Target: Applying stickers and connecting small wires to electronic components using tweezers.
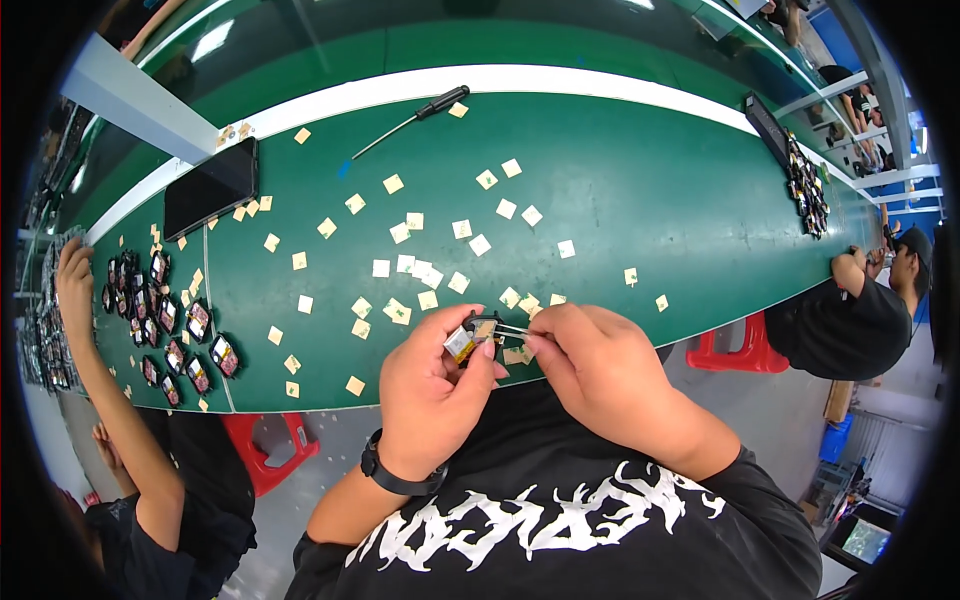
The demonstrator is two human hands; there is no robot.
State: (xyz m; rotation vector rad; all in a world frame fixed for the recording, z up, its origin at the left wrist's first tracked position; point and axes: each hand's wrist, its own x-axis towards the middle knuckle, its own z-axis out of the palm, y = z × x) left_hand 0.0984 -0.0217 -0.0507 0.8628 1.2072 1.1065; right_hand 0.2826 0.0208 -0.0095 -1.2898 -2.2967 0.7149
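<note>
My left hand (428, 392) is closed around a small black electronic housing (486, 320), held just above the table's near edge. A silver battery with a yellow edge (461, 345) sticks out of its left side, between my fingers. My right hand (598, 368) pinches metal tweezers (514, 330), whose tips reach into the housing by my left thumb. A small beige patch (485, 330) shows at those tips; whether they grip it I cannot tell. Several pale square stickers (520, 300) lie on the table right behind my hands.
More squares (405, 264) are scattered over the green table (660, 190). A screwdriver (430, 110) and a dark tablet-like slab (212, 188) lie toward the back. Black assemblies (198, 320) cluster at left, near a co-worker's arm (110, 390). Another person (850, 320) sits at right by more parts (806, 190).
</note>
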